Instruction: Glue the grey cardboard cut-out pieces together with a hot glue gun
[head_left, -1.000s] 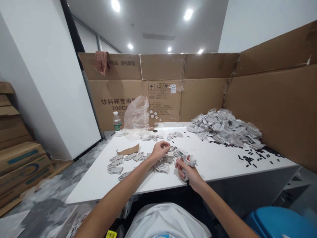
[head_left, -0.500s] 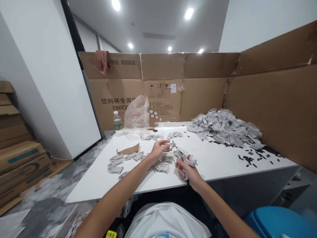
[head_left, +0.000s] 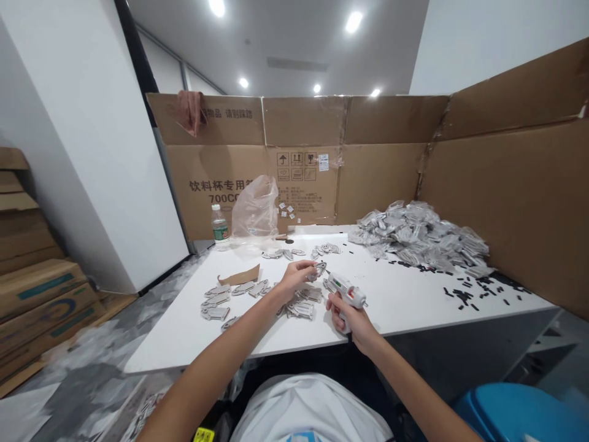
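My right hand (head_left: 348, 314) is wrapped around the grip of a white hot glue gun (head_left: 345, 290), its nozzle pointing up and to the left. Between the fingers of my left hand (head_left: 298, 276) is a small grey-white flat piece (head_left: 320, 267), pinched just above the table. The nozzle tip is at or very near this piece; whether they touch I cannot tell. Under and beside my left wrist lies a cluster of similar flat pieces (head_left: 301, 310). More such pieces (head_left: 215, 301) are laid out to the left, partly hidden by my forearm.
On the white table (head_left: 391, 307) stand a plastic bottle (head_left: 219, 224) and a clear bag (head_left: 255, 212). A torn cardboard strip (head_left: 239, 276) lies left. Bagged pieces (head_left: 418, 236) are heaped at right, near scattered black bits (head_left: 464, 298). Cardboard walls (head_left: 381, 178) enclose the back and right.
The small flat piece in my left hand has been tilted more upright near the nozzle. My right hand and the glue gun stay almost in place; the whole view has shifted slightly.
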Tool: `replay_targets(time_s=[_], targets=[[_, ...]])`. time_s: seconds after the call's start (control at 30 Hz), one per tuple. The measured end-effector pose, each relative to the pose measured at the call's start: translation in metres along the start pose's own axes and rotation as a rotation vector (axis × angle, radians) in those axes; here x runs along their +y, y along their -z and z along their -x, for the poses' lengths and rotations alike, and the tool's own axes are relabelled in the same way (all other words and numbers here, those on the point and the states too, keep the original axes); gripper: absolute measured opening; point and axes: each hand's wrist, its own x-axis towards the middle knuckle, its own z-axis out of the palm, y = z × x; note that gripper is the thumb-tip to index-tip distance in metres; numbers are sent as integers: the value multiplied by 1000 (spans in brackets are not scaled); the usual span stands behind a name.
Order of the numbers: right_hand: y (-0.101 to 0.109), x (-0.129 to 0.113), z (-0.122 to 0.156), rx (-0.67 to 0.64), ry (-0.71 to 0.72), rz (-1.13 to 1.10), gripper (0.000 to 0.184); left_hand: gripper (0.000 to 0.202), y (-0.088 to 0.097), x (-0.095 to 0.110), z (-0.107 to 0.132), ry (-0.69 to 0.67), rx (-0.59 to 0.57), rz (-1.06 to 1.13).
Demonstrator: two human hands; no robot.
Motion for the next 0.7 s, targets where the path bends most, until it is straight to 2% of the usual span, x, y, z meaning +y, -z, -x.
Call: replay_targets(time_s=[0.7], targets=[[-4,0,3,8,45,43,50,35,-2,-3,-1,-41,-47,-10]])
